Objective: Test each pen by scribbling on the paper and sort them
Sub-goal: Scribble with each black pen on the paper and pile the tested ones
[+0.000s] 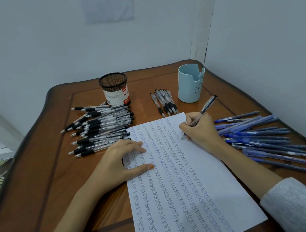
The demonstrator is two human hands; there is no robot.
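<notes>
R hand (200, 130) grips a pen (200, 115), tip on the paper (189, 183) near its far R edge. L hand (123, 161) flat, fingers straight, pressing the sheet's L edge. Paper (columns of what looks like "test") lies mid-table (61, 179). Black-grip pens (101, 127) piled L, blue pens (261, 139) R, small group (164, 102) betw. mesh holder (114, 89) & blue cup (190, 84).

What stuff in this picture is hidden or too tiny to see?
All in the head view:
- Blue cup: its own wall hides the bottom inside.
- Mesh holder: the label's small print is too tiny to read.
- Paper: the near end is cut off by the picture's bottom edge; the left hand and right hand cover patches.
- Pen: whether it leaves ink is too small to tell.
</notes>
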